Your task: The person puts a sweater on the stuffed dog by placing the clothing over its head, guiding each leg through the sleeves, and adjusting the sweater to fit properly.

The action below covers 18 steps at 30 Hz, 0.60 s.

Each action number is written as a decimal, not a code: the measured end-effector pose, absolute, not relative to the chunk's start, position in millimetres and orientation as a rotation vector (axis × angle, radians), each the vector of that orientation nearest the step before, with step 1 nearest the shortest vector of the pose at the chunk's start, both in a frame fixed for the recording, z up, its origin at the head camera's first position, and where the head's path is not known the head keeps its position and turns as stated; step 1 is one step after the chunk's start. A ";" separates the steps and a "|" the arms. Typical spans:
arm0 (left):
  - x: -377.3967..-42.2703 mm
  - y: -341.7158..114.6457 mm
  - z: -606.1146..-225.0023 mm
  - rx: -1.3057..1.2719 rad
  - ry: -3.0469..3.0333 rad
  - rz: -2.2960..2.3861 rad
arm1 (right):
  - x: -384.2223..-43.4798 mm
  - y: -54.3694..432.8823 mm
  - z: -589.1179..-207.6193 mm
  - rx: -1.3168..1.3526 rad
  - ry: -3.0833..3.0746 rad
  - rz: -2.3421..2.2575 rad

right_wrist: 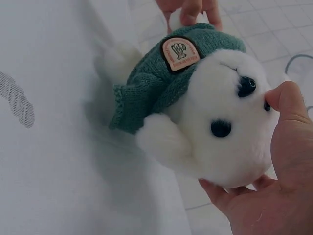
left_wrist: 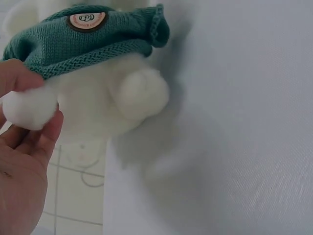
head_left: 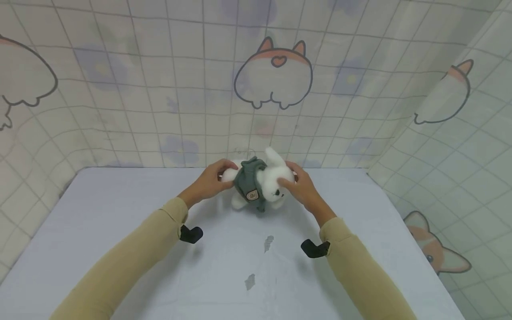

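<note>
A white plush toy (head_left: 249,178) in a green knitted sweater lies on its side near the table's far edge, its head toward the right. My left hand (head_left: 209,181) pinches one of its round white feet (left_wrist: 30,108) between thumb and fingers. With my right hand (head_left: 303,187) I grip the head (right_wrist: 230,142), the thumb near one black eye and the fingers beneath. A round patch (right_wrist: 180,54) shows on the sweater. The other foot (left_wrist: 144,93) hangs free of my left hand. Part of the toy's back is hidden from view.
The white table (head_left: 240,253) has two small grey marks (head_left: 269,243) on its surface. Behind and beside it hangs a gridded curtain (head_left: 180,89) with cartoon animal prints. Black bands (head_left: 191,234) sit at both wrists.
</note>
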<state>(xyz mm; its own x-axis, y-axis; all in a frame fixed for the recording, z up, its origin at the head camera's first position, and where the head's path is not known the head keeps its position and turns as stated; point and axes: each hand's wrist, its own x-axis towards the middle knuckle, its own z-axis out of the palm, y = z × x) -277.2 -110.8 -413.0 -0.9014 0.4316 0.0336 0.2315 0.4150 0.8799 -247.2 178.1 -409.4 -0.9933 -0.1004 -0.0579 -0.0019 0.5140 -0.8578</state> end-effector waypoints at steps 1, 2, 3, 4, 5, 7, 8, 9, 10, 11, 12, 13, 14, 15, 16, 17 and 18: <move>-276.7 -110.9 -412.2 0.589 2.471 1.485 | -246.5 178.9 -413.2 -0.084 2.628 -1.513; -276.2 -111.0 -411.4 0.590 2.472 1.484 | -245.5 179.7 -416.8 -0.084 2.615 -1.526; -275.8 -111.1 -410.7 0.591 2.476 1.482 | -244.3 180.4 -420.0 -0.088 2.604 -1.538; -275.8 -111.7 -411.0 0.588 2.478 1.483 | -243.2 180.8 -423.6 -0.092 2.597 -1.537; -275.6 -112.1 -411.4 0.586 2.480 1.483 | -241.8 181.0 -427.1 -0.097 2.591 -1.532; -275.0 -112.7 -412.5 0.579 2.482 1.487 | -239.5 181.5 -434.4 -0.096 2.576 -1.519; -275.2 -112.7 -413.6 0.570 2.482 1.491 | -238.3 182.1 -437.8 -0.105 2.567 -1.502; -275.2 -112.5 -414.8 0.564 2.481 1.492 | -237.4 183.1 -441.2 -0.118 2.555 -1.484; -275.0 -112.2 -415.9 0.560 2.475 1.492 | -236.6 184.1 -444.1 -0.137 2.543 -1.466; -274.8 -111.8 -417.1 0.559 2.468 1.493 | -235.8 185.2 -446.4 -0.149 2.526 -1.454; -274.5 -111.4 -418.3 0.556 2.458 1.497 | -235.7 186.6 -448.3 -0.160 2.514 -1.439; -274.6 -111.1 -419.7 0.554 2.448 1.500 | -235.6 188.2 -449.2 -0.180 2.506 -1.420; -274.3 -110.8 -420.7 0.554 2.441 1.500 | -235.7 189.9 -449.4 -0.201 2.500 -1.404; -273.9 -110.6 -421.4 0.555 2.437 1.498 | -236.1 191.3 -448.8 -0.218 2.496 -1.386; -273.7 -110.6 -422.2 0.557 2.437 1.497 | -236.6 192.4 -447.6 -0.232 2.495 -1.369; -273.7 -110.7 -423.0 0.553 2.440 1.496 | -237.3 193.2 -446.0 -0.237 2.495 -1.353; -273.6 -111.0 -423.8 0.549 2.446 1.495 | -238.2 193.8 -444.0 -0.249 2.497 -1.338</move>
